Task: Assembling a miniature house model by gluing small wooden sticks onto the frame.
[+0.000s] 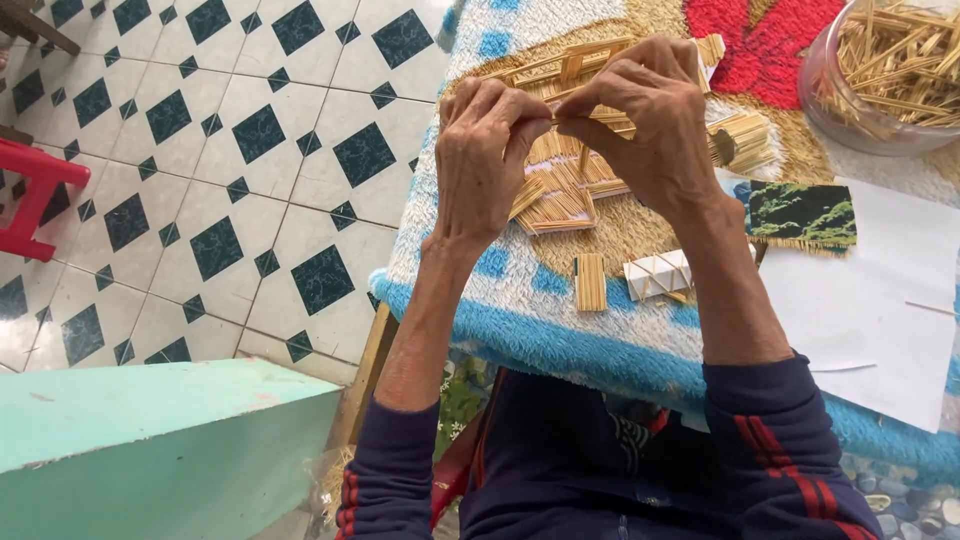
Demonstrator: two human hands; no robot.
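At the far left a red stool (35,195) stands on the tiled floor (230,150), and a pale green box (150,440) sits near the person at the lower left. To the right of these begins the tabletop (520,320), covered with a shaggy blue, tan and red cloth.

The left hand (480,165) is raised over the tabletop with its fingers curled and its fingertips pinched together; they meet the fingertips of the right hand (655,125) on a thin stick (590,118) held level between the two. So both hands are closed on that stick, the left at its left end and the right at its right end. Just under and behind the hands lies a small stick frame (560,70), and below them on the cloth are flat panels of glued sticks (560,200).

Nearer the person, a short stick bundle (590,282) lies beside a white folded piece (658,275). Right of the right hand rests a tied sheaf of sticks (745,140). Further right are a green printed card (802,212) and white paper sheets (880,300). At the far right corner a clear tub (830,110) holds many loose sticks (905,60), well apart from the hands.
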